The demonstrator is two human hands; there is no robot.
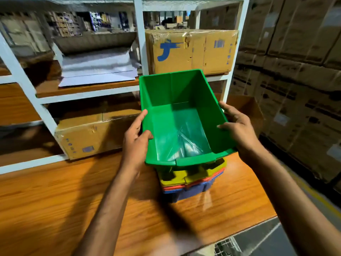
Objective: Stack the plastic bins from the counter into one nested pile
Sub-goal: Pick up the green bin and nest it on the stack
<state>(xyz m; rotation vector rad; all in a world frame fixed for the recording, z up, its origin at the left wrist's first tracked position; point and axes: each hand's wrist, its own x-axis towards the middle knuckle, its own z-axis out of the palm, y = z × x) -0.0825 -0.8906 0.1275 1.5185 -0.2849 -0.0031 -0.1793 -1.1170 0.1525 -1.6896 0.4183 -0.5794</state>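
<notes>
left forearm [110, 209] and right forearm [295, 209] come in from the bottom edge, reaching fwd over the wooden surface [55, 200]. left hand [135, 137] grips the left wall of the green bin [177, 115], thumb hooked inside, fingers outside. right hand [238, 126] grips the right wall the same way, thumb over the lip. both closed on the bin, neither free.

green bin is right over the pile: near edge low, just above the yellow bin [191, 174], far end tipped up twd the shelf rack [140, 43]. looks part-entered, not seated. can't tell if it touches the yellow rim, the frame is blurred. under yellow there's a red bin [193, 184], rim only showing, then a blue bin [188, 194] at the bottom on the surface.

progress, my read: 3 bins nested, green is the 4th and prob the last. no other loose bins show on the surface, but it runs out of frame so can't rule out more. left to do: level the green, push down till it seats in yellow, let go.

bg: upper box [191, 50] and lower box [88, 135] on the rack, cartons [295, 89] stacked at right. not part of the task.
</notes>
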